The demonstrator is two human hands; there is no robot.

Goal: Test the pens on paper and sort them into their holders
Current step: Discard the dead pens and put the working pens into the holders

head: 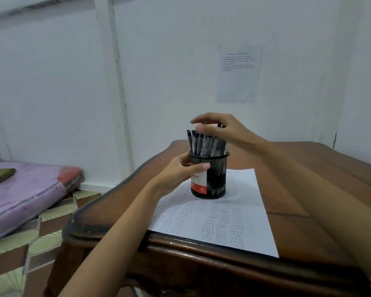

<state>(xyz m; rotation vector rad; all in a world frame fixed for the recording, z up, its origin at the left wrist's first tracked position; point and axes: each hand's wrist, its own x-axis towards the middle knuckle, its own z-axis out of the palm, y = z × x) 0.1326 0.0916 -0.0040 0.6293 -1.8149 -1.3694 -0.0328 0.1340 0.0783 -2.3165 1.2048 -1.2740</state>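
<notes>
A black mesh pen holder (pixel 217 176) with a red and white label stands on a white sheet of paper (pixel 219 215) covered in rows of pen marks. Several grey pens with black caps (pixel 201 144) stand upright in it. My left hand (pixel 178 172) grips the holder's left side, thumb across its front. My right hand (pixel 221 129) hovers over the pen tops with fingers spread and relaxed; whether it touches them is unclear.
The paper lies on a dark wooden table (pixel 308 189) against a white wall with a printed sheet (pixel 238 76) taped to it. A pink mattress (pixel 19 196) lies on the tiled floor at the left.
</notes>
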